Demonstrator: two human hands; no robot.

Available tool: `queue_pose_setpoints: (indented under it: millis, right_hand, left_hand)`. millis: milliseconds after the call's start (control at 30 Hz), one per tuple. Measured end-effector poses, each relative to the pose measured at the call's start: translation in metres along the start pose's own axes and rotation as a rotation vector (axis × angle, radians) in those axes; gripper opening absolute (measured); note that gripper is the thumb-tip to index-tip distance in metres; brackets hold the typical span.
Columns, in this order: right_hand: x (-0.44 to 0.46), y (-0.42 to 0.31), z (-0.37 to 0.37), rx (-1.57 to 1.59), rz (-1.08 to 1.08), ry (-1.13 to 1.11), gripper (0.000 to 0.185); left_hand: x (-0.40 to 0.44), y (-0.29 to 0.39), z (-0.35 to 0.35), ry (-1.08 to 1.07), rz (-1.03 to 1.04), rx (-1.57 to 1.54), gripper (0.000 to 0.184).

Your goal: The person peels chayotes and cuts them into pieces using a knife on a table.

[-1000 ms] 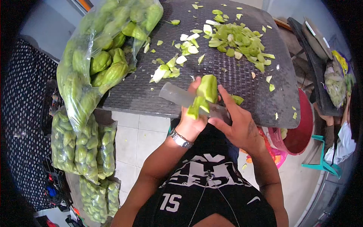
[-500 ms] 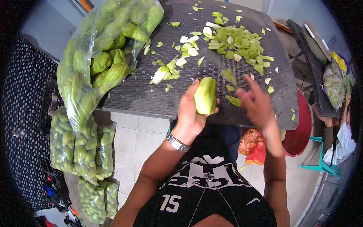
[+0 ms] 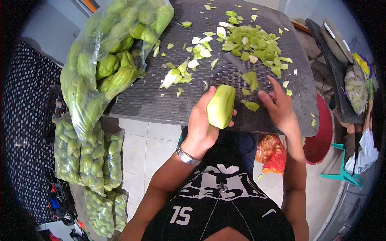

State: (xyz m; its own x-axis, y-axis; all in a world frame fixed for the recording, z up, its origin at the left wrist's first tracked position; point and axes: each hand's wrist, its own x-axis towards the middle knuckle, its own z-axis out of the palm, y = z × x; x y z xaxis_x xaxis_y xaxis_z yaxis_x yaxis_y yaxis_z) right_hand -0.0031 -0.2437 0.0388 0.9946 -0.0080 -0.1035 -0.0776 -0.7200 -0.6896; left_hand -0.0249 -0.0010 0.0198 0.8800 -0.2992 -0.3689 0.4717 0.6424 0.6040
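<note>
My left hand (image 3: 202, 122) is wrapped round a pale green peeled chayote (image 3: 221, 106), held upright above the near edge of the dark woven-pattern table (image 3: 157, 108). To its right, my right hand (image 3: 280, 104) grips a knife (image 3: 238, 64), its blade blurred and pointing up and left; the handle is mostly hidden by the fingers. A piece of green peel (image 3: 250, 81) clings to or lies against the blade. Beyond the hands lies a heap of peelings (image 3: 257, 46). Smaller white and green scraps (image 3: 181, 74) are scattered to the left.
A large clear bag of unpeeled chayotes (image 3: 116, 72) rests on the table's left side. Several more filled bags (image 3: 90, 160) stand below it. At right are a red tub (image 3: 319, 136), a teal stool (image 3: 341, 168) and a red net sack (image 3: 271, 154).
My left hand has tilted the chayote and brought it slightly nearer to me. My right hand has shifted a little right, with the knife and the peel moving along.
</note>
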Motion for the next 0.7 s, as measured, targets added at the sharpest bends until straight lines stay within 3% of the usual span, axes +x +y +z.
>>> queue_pose_setpoints:
  millis: [33, 133, 167, 300, 400, 500, 600, 700]
  right_hand:
    - [-0.002, 0.001, 0.003, 0.088, -0.029, 0.075, 0.075]
    - [-0.026, -0.025, 0.004, 0.039, -0.1, -0.072, 0.077]
    - [-0.035, -0.026, 0.015, 0.016, -0.282, -0.066, 0.084]
    - [-0.056, -0.047, 0.031, 0.06, -0.435, -0.11, 0.091]
    - [-0.048, -0.039, 0.031, -0.03, -0.516, -0.017, 0.087]
    - [-0.023, -0.017, 0.012, -0.049, -0.246, 0.029, 0.081]
    - [-0.012, -0.002, -0.006, -0.068, -0.046, 0.075, 0.077]
    - [-0.031, -0.014, 0.003, 0.013, -0.187, -0.032, 0.081]
  left_hand:
    - [0.003, 0.001, 0.0, 0.017, -0.004, -0.015, 0.045]
    - [0.01, -0.001, 0.003, 0.094, 0.035, -0.057, 0.047]
    - [0.013, -0.002, 0.004, 0.118, 0.057, -0.067, 0.047]
    - [0.018, -0.007, -0.013, -0.121, -0.101, -0.318, 0.05]
    - [0.016, -0.013, 0.001, 0.146, 0.035, -0.365, 0.051]
    - [0.007, -0.004, -0.016, -0.166, -0.058, -0.119, 0.051]
    - [0.001, 0.003, -0.003, -0.057, -0.046, -0.135, 0.051]
    - [0.009, 0.002, -0.004, 0.03, -0.004, -0.158, 0.049]
